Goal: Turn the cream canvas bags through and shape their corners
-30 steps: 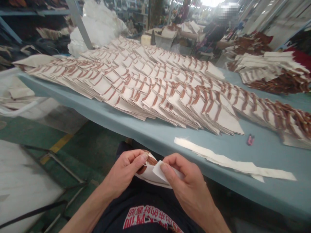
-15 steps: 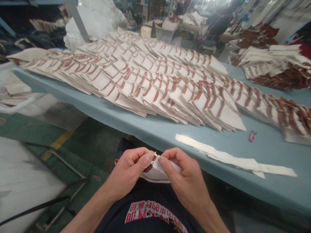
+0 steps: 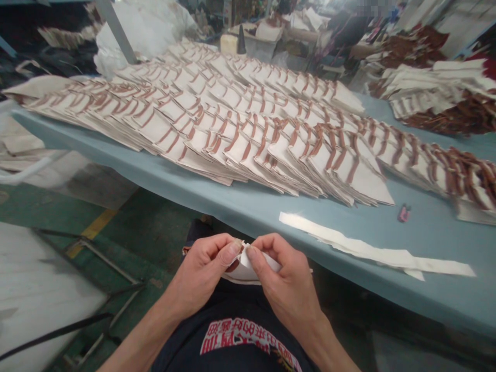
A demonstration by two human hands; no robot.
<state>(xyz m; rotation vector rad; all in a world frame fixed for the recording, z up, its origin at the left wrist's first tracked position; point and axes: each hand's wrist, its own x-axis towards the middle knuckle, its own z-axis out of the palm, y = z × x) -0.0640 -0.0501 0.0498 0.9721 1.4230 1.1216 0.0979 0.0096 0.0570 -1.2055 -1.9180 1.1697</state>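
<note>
Both hands meet just in front of my body, below the table edge, pinching a white fabric piece (image 3: pixel 243 273) with brown on its inner side. My left hand (image 3: pixel 211 268) grips its upper left edge between thumb and curled fingers. A few centimetres to the right, my right hand (image 3: pixel 284 271) pinches the same edge, a small white flap standing up between the thumbs. The lower part of the cloth hangs down toward my dark shirt, and the fingers hide much of the rest.
On the blue table (image 3: pixel 248 206) lie overlapping rows of white fabric pieces with brown strips (image 3: pixel 248 139). Near the front edge are white cloth strips (image 3: pixel 372 250) and small pink thread snips (image 3: pixel 404 213). A brown and white fabric heap (image 3: pixel 437 98) lies at the back right. A white-topped stand (image 3: pixel 42 289) is at left.
Both hands have shifted slightly left, still pinching the fabric piece, and the thumbs have moved a little along its edge. The camera view has tilted slightly.
</note>
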